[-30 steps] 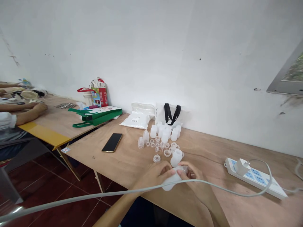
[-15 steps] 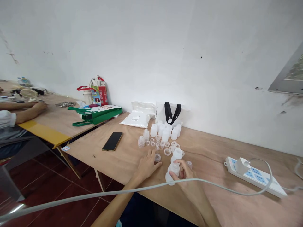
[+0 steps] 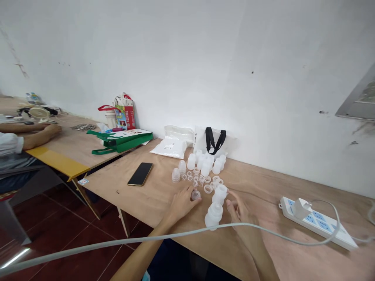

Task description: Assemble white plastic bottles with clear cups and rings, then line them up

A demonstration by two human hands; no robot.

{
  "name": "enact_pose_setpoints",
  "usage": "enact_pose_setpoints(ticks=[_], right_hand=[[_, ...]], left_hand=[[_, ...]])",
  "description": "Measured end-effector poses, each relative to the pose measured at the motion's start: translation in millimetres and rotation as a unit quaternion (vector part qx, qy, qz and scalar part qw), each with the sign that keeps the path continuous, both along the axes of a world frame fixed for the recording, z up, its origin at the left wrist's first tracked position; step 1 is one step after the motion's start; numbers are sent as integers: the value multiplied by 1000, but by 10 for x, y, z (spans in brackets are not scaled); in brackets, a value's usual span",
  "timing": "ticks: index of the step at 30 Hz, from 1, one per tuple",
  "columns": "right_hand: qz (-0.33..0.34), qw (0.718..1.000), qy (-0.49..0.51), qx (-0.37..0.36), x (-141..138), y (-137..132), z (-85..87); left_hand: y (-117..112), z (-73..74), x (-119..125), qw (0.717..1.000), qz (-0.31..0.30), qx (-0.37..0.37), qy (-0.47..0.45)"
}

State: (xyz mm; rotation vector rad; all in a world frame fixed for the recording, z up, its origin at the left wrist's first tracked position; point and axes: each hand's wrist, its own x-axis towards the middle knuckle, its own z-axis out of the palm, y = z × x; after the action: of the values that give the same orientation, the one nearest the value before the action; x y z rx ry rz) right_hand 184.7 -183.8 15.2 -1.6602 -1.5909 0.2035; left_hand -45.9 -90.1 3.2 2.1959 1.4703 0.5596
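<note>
My left hand (image 3: 181, 203) rests on the wooden table (image 3: 152, 199), its fingertips pinched on a small translucent plastic cap (image 3: 195, 194). My right hand (image 3: 240, 210) lies just right of a white plastic bottle (image 3: 213, 215) that lies on the table, fingers apart and reaching toward a small clear ring (image 3: 231, 203). Another bottle (image 3: 220, 192) stands right behind it. Several more white bottles (image 3: 205, 164) and loose rings (image 3: 202, 180) are grouped further back.
A black phone (image 3: 140, 174) lies to the left. Plastic bags (image 3: 172, 146) and a bag with black handles (image 3: 213, 140) lean at the wall. A power strip (image 3: 318, 227) with a cable (image 3: 175, 236) lies at the right. Another person's arms (image 3: 35, 134) rest on the left table, by green bags (image 3: 123, 140).
My hands let go of the bottle they held together. The bottle now lies on the table; my left hand moved to the small cap, my right hand opened beside the bottle.
</note>
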Motion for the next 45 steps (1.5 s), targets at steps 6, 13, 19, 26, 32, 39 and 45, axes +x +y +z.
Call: enact_pose_setpoints(ticks=[6, 13, 19, 26, 32, 39, 45], right_hand=[[-11, 974, -204, 99, 68, 136, -225], [-25, 976, -166, 139, 181, 171, -260], [-97, 975, 5, 199, 119, 35, -71], [-91, 943, 180, 266, -52, -220, 190], [-15, 963, 220, 154, -378, -440, 335], [102, 966, 228, 60, -524, -448, 289], [52, 975, 123, 175, -572, -432, 311]], left_hand=[[56, 11, 28, 975, -28, 34, -217], [-45, 168, 55, 927, -31, 32, -372], [-256, 384, 25, 907, -66, 90, -406], [-512, 592, -99, 875, -197, 251, -364], [-600, 657, -59, 870, -265, 190, -369], [-577, 574, 67, 878, -187, 126, -423], [-631, 606, 56, 913, -120, 155, -358]])
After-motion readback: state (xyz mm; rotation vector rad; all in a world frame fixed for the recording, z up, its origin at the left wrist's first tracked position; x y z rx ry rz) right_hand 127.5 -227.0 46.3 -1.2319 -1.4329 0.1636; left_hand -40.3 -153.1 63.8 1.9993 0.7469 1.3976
